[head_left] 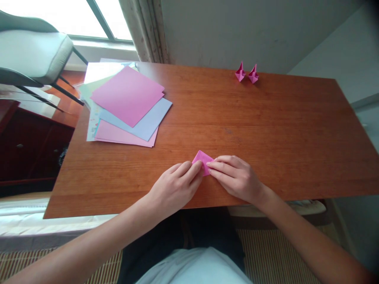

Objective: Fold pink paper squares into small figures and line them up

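Observation:
A small folded piece of pink paper (202, 158) lies on the wooden table (266, 126) near its front edge. My left hand (174, 187) comes in from the left, its fingers pressed together on the paper's left side. My right hand (235, 176) lies on the paper's right side with the fingers held close and flat on it. Both hands cover the lower half of the paper. Two small folded pink paper figures (246, 73) stand side by side at the far edge of the table.
A loose stack of pink and light blue paper sheets (127, 104) lies at the table's far left. A grey padded chair (32, 51) stands beyond the left end, next to a window. A wall and curtain run behind the table.

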`<state>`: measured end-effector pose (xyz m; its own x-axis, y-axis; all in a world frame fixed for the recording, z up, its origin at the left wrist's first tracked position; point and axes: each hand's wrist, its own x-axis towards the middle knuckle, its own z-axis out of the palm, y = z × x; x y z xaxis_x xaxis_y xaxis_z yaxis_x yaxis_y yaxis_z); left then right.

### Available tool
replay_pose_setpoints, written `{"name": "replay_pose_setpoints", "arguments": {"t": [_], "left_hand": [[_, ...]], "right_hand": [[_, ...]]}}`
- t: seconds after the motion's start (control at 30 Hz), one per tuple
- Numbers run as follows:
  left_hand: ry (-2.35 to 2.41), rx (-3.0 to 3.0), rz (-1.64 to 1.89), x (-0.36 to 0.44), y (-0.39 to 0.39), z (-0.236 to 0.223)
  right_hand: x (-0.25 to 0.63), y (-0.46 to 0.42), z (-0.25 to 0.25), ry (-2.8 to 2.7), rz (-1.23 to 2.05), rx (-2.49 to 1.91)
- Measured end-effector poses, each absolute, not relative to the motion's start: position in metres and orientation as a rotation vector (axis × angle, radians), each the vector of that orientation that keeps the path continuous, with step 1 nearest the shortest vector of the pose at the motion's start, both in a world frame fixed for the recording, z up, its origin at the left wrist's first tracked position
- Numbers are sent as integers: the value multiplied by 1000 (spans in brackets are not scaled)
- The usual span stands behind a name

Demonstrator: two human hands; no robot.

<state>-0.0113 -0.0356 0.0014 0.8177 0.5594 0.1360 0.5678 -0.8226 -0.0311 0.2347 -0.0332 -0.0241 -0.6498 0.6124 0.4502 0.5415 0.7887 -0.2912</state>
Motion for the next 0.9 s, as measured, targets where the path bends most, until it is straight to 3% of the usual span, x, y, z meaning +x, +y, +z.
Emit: {"name": "replay_pose_setpoints", "arguments": {"t": [0.37,0.9], "left_hand": [[-844,-2907,-17,-10,-33,5],[-849,-2917,-76,-10,-32,6]], "right_hand": [[234,-33,-24,-2438,152,-850],[235,-32,-25,-2447,157,-839]]}}
